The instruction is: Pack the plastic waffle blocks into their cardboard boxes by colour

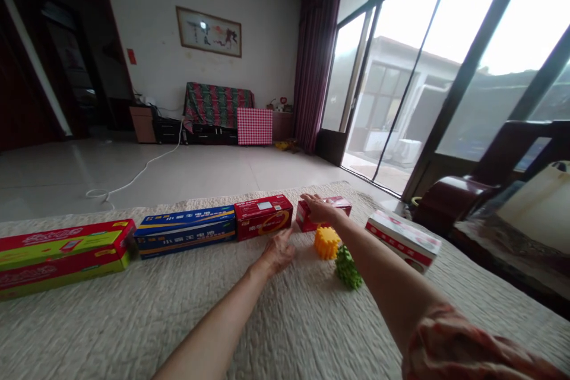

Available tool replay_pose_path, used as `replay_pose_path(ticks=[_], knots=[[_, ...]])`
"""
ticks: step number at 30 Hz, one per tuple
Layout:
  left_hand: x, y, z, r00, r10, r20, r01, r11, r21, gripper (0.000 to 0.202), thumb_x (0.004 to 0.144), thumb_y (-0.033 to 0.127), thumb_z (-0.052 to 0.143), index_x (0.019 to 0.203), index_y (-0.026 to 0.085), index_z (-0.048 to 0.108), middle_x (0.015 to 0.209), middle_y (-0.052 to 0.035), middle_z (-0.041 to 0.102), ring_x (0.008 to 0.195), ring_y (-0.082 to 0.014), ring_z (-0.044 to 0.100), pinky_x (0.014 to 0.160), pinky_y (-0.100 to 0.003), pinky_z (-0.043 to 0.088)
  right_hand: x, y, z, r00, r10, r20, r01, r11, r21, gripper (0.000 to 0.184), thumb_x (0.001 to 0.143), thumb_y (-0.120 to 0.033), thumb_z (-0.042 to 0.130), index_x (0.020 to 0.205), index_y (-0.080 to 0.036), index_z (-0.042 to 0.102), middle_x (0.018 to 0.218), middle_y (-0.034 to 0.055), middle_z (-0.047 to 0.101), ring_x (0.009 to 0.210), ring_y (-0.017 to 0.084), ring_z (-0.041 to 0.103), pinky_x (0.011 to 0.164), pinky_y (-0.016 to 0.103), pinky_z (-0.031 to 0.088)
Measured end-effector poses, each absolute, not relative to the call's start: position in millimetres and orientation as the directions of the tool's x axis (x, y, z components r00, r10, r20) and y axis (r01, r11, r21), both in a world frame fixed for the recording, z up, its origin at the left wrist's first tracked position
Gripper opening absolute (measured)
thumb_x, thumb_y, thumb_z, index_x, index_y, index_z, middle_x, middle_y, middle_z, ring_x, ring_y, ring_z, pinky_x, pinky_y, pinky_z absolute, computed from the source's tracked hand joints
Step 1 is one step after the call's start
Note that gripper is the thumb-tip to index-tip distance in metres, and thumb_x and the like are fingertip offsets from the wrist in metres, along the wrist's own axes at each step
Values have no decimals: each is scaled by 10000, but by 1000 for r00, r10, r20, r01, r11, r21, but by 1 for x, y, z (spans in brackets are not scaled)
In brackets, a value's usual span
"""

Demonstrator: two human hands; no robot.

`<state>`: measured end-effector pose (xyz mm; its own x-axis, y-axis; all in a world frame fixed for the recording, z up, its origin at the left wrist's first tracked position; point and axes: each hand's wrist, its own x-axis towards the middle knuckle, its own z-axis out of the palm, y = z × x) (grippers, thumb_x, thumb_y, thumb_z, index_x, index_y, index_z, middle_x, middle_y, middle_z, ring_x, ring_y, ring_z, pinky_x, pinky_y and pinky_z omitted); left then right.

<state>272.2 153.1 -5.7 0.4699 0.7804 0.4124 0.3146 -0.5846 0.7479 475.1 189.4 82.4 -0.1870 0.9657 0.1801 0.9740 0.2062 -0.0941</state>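
Observation:
My right hand (318, 208) lies on top of a small red box (341, 206) at the far side of a cream quilted cover (178, 314), fingers curled over the box. My left hand (279, 249) rests flat on the cover with fingers stretched, just in front of a red box (262, 217) and touching nothing else. A yellow gear-shaped toy (326, 242) and a green one (347, 268) sit between my two arms.
A row of boxes lines the far edge: a red-and-green one (62, 255), a blue one (184, 230), then the red ones. A white-and-red box (403, 238) lies at the right. Dark wooden furniture (512, 190) stands right, glass doors behind.

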Motion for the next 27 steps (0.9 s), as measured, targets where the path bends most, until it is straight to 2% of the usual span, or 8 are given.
replay_pose_path(ticks=[4,7,11,14,17,21,25,27], knots=[[279,163,-22,436,832,343,350,-508,787,559,683,110,568,1241,128,600,1208,-169,670,1075,-299,652,971,-450,491,472,189,88,-141,986,87,989,145,-38,601,659,-76,651,1239,-215,576,1290,167,568,1215,391,495,916,508,446],[282,165,-26,417,865,278,335,-431,838,708,732,210,616,1398,54,432,1356,-243,551,1157,-322,610,992,-461,478,467,178,103,-171,984,47,985,171,7,560,647,-88,665,1183,-225,584,1228,134,585,1151,349,532,892,468,455],[286,164,-14,347,876,334,234,-426,874,844,717,264,687,1469,122,329,1523,-187,371,1403,-306,367,1146,-443,320,459,153,135,-222,974,54,973,218,78,573,670,-69,621,1215,-226,540,1240,132,551,1147,326,518,888,472,426],[280,158,5,272,871,409,254,-475,843,874,693,270,726,1463,144,332,1536,-182,347,1443,-329,278,1173,-480,264,449,131,161,-265,959,98,956,249,152,580,670,-57,608,1218,-226,528,1244,138,535,1148,323,501,882,460,404],[266,143,27,263,850,456,243,-515,822,912,673,295,754,1462,143,324,1524,-199,355,1410,-360,331,1143,-523,302,430,106,178,-326,937,123,934,299,195,495,670,-107,643,1147,-213,565,1154,133,563,1046,303,538,847,437,409],[233,111,50,292,802,521,125,-572,811,927,666,298,762,1470,203,310,1487,-168,419,1297,-347,478,1038,-508,430,385,73,183,-470,865,176,881,449,147,476,690,-221,676,1153,-222,569,1122,110,578,993,274,547,868,440,405],[182,73,55,250,852,460,18,-479,877,889,673,259,764,1450,221,335,1349,-146,555,1038,-272,638,871,-406,535,336,44,178,-590,760,273,788,615,-9,612,697,-225,684,1287,-220,522,1245,121,581,1122,295,526,950,450,403],[150,53,50,265,886,380,1,-395,919,830,684,247,764,1417,225,373,1313,-127,583,1009,-258,648,869,-398,535,321,31,174,-628,726,280,726,676,-125,651,705,-206,674,1333,-229,504,1319,109,570,1185,293,515,993,451,401]])
